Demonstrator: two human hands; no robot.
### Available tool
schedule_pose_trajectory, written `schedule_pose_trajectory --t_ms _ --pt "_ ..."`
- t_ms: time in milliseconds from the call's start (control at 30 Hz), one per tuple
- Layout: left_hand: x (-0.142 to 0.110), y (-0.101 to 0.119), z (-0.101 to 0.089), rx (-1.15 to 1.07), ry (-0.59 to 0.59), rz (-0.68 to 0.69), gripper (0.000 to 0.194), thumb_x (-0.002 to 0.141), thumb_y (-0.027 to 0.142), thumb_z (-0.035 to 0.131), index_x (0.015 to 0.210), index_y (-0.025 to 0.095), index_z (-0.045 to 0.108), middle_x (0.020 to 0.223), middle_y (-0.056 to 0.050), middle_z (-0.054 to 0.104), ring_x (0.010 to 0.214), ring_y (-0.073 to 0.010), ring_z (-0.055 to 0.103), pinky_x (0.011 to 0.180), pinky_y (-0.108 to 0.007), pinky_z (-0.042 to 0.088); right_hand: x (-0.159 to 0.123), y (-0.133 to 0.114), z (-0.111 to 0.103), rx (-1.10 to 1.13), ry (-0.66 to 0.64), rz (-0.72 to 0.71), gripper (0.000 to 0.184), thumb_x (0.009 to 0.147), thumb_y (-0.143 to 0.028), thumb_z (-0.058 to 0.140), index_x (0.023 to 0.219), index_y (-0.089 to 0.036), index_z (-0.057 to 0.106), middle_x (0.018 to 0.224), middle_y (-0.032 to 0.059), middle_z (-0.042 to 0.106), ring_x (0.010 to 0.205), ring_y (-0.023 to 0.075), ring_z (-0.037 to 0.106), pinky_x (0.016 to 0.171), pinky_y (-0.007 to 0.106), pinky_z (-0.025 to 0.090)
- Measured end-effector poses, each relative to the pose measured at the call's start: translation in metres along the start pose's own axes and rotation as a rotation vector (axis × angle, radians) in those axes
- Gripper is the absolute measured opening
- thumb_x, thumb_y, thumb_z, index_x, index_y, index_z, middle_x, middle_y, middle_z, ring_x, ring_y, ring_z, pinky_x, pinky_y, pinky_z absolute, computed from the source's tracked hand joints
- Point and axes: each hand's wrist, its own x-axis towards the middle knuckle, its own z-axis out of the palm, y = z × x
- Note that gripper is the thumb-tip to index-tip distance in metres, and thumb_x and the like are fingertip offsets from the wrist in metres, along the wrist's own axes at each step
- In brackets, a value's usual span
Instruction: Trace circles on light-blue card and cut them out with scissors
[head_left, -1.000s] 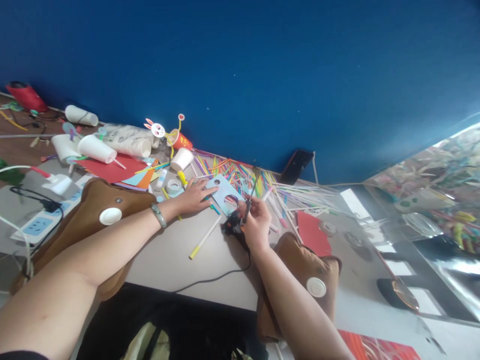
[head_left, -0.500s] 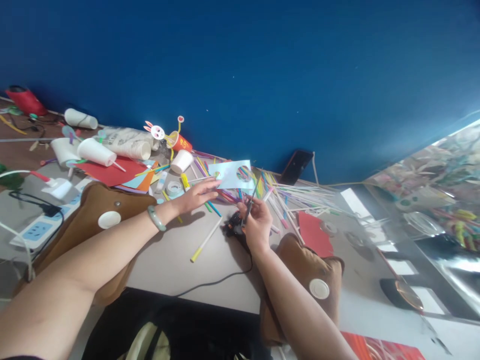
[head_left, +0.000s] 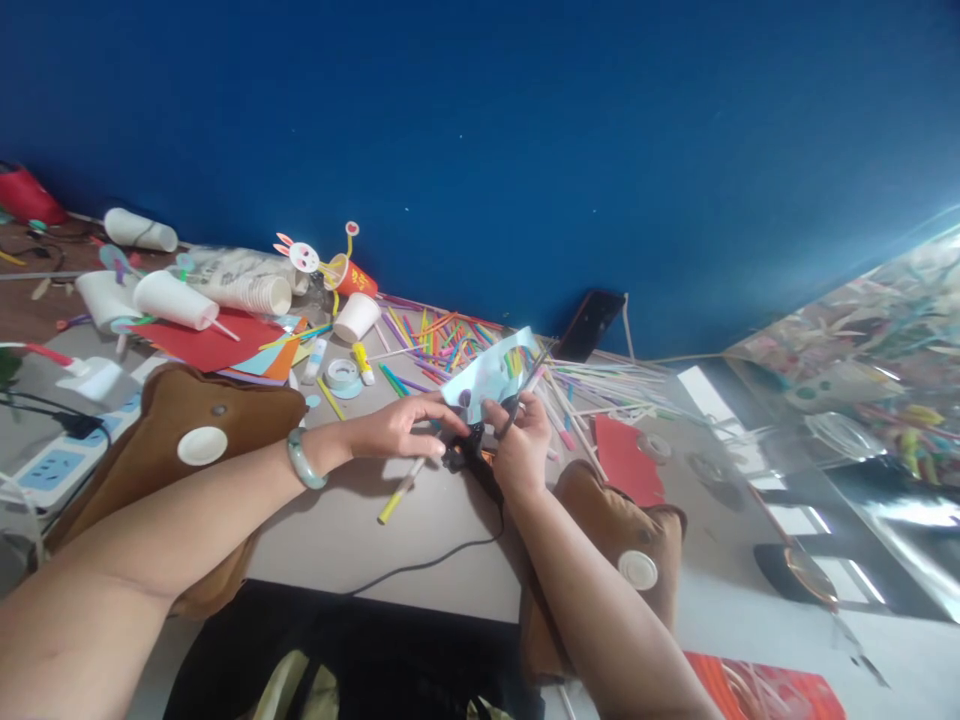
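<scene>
My left hand [head_left: 401,428], with a green bangle at the wrist, pinches the lower edge of a light blue paper sheet [head_left: 489,375] that has round holes cut in it. The sheet stands up off the table, tilted to the right. My right hand [head_left: 519,442] is closed around a pair of scissors [head_left: 525,382] whose blades point up and right against the sheet. A black glue gun [head_left: 466,458] with a black cord lies just under both hands. A yellow marker [head_left: 400,492] lies on the table below my left hand.
Coloured sticks and straws [head_left: 442,345] litter the table by the blue wall. White paper cups [head_left: 171,298], red paper [head_left: 206,343], a tape roll [head_left: 345,374] and a power strip [head_left: 52,468] lie left. Brown cushions [head_left: 187,440] sit under both forearms.
My left hand lifted the blue sheet off the table and brought it back to the scissors in my right hand; both hands have drawn closer together over the glue gun.
</scene>
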Motion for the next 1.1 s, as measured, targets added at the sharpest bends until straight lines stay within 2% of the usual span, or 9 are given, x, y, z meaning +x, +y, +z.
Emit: schedule_pose_trajectory --t_ms 67,167,233,400,633,733,833,967,1100 --pt "0.004 -0.004 0.000 -0.136 0.138 -0.041 0.031 0.078 0.037 0.075 0.099 0.016 0.067 0.099 -0.008 0.070 0.093 -0.0222 0.068 0.087 -0.037 0.054 -0.001 0.000 0.000 -0.001 -0.006 -0.003 0.037 0.064 -0.033 0.081 0.088 -0.022 0.054 0.066 -0.0061 0.065 0.058 0.0130 0.062 0.058 0.026 0.050" --pt "0.008 -0.010 0.000 -0.274 0.274 -0.079 0.051 0.064 0.037 0.088 0.102 0.017 0.060 0.092 -0.003 0.067 0.084 -0.0180 0.066 0.074 -0.029 0.052 -0.003 0.001 0.001 -0.036 -0.050 -0.023 0.040 0.066 -0.035 0.080 0.092 -0.023 0.053 0.065 -0.0066 0.063 0.057 0.0131 0.060 0.056 0.026 0.048" --pt "0.008 -0.011 0.001 -0.240 0.224 -0.097 0.055 0.061 0.038 0.090 0.103 0.017 0.061 0.089 -0.002 0.067 0.079 -0.0168 0.065 0.069 -0.026 0.050 -0.006 0.003 0.001 -0.107 -0.096 -0.059 0.040 0.067 -0.035 0.079 0.095 -0.023 0.053 0.066 -0.0060 0.063 0.058 0.0133 0.059 0.056 0.026 0.047" --pt "0.004 -0.002 0.003 -0.050 0.148 -0.100 0.029 0.078 0.043 0.076 0.087 0.016 0.071 0.082 -0.003 0.071 0.077 -0.0180 0.065 0.071 -0.028 0.051 -0.012 0.005 0.000 -0.299 -0.141 -0.213 0.034 0.067 -0.030 0.079 0.093 -0.022 0.058 0.067 -0.0054 0.061 0.060 0.0120 0.053 0.061 0.027 0.046" --pt "0.002 0.000 -0.002 0.041 0.169 -0.113 0.025 0.080 0.041 0.073 0.081 0.016 0.073 0.078 -0.003 0.072 0.072 -0.0183 0.064 0.067 -0.027 0.050 -0.013 0.007 0.001 -0.181 -0.151 -0.136 0.039 0.070 -0.037 0.080 0.095 -0.023 0.055 0.070 -0.0050 0.063 0.059 0.0126 0.056 0.057 0.027 0.046" --pt "0.002 -0.003 -0.007 0.064 0.299 -0.114 0.030 0.080 0.045 0.073 0.077 0.015 0.070 0.073 -0.002 0.069 0.068 -0.0174 0.063 0.066 -0.028 0.050 -0.013 0.006 0.002 -0.149 -0.130 -0.122 0.039 0.072 -0.039 0.080 0.098 -0.022 0.056 0.073 -0.0041 0.065 0.057 0.0119 0.056 0.054 0.026 0.045" --pt "0.003 -0.002 -0.011 -0.050 0.486 -0.070 0.030 0.079 0.044 0.074 0.087 0.016 0.072 0.084 -0.003 0.074 0.078 -0.0191 0.067 0.076 -0.031 0.054 -0.016 0.003 0.003 -0.146 -0.148 -0.139 0.038 0.075 -0.040 0.079 0.100 -0.022 0.058 0.078 -0.0018 0.067 0.063 0.0128 0.059 0.060 0.027 0.049" --pt "0.005 0.003 -0.013 -0.185 0.713 -0.087 0.033 0.076 0.042 0.077 0.096 0.016 0.073 0.095 -0.006 0.076 0.086 -0.0219 0.071 0.080 -0.033 0.057 -0.020 -0.002 0.004 -0.162 -0.296 -0.068 0.041 0.075 -0.044 0.079 0.102 -0.023 0.057 0.080 -0.0012 0.068 0.063 0.0136 0.062 0.058 0.027 0.051" --pt "0.007 0.005 -0.012 -0.321 0.758 -0.069 0.040 0.074 0.042 0.078 0.103 0.016 0.071 0.098 -0.007 0.076 0.085 -0.0232 0.073 0.072 -0.034 0.061 -0.024 -0.005 0.006 -0.171 -0.478 0.049 0.047 0.072 -0.050 0.082 0.100 -0.022 0.056 0.070 -0.0039 0.064 0.053 0.0125 0.059 0.050 0.025 0.047"
